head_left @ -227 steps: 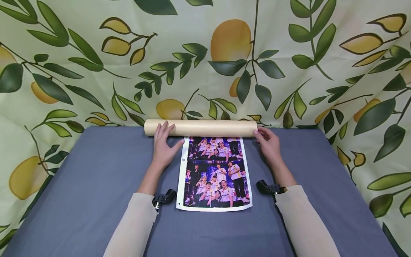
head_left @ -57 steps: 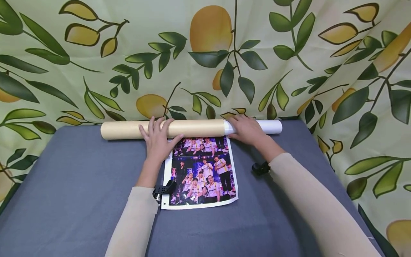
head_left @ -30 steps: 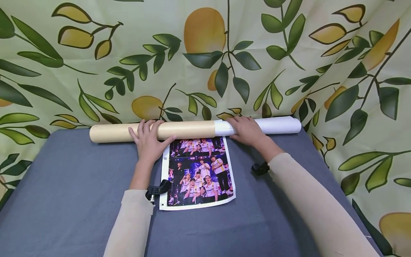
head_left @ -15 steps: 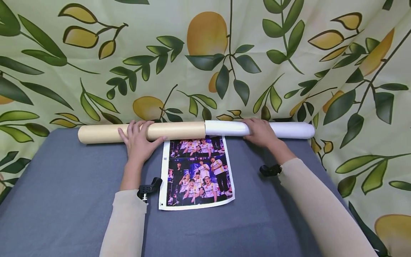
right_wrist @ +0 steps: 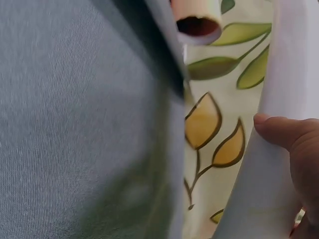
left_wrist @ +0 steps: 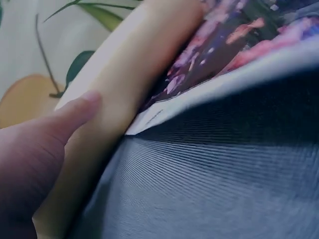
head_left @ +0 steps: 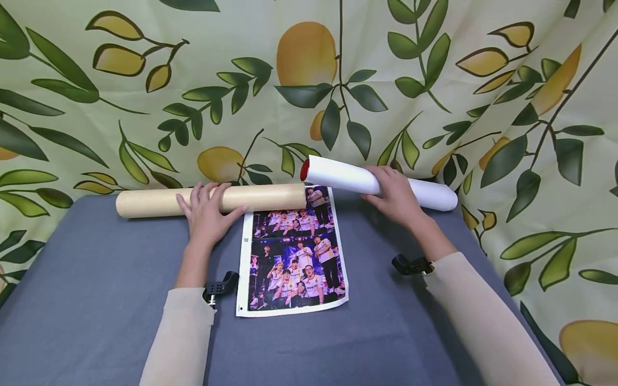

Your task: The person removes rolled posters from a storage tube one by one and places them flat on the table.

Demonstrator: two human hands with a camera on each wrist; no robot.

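Note:
My left hand [head_left: 205, 214] grips a long cream tube [head_left: 270, 198] lying along the table's back edge, fingers over its top and thumb on the near side. To its right, my right hand [head_left: 398, 199] holds a white paper roll [head_left: 432, 194], its left end raised and showing red inside. The two stand apart, the roll slanting down to the right. In the right wrist view the tube's open end [right_wrist: 199, 25] looks dark inside, and my thumb presses along the roll [right_wrist: 294, 64]. The left wrist view shows my thumb on the tube [left_wrist: 124, 74].
A white-bordered sheet [head_left: 294, 262] printed with group photos lies in the middle, its upper left part behind the cream tube. Grey-blue cloth [head_left: 120, 300] covers the table. A fabric backdrop [head_left: 425, 134] with leaves and fruit hangs right behind the back edge. Each wrist carries a black camera mount.
My right hand has drawn the white roll rightward out of the cream tube and raised its left end clear. The tube and my left hand have shifted left; the printed sheet's top right is uncovered.

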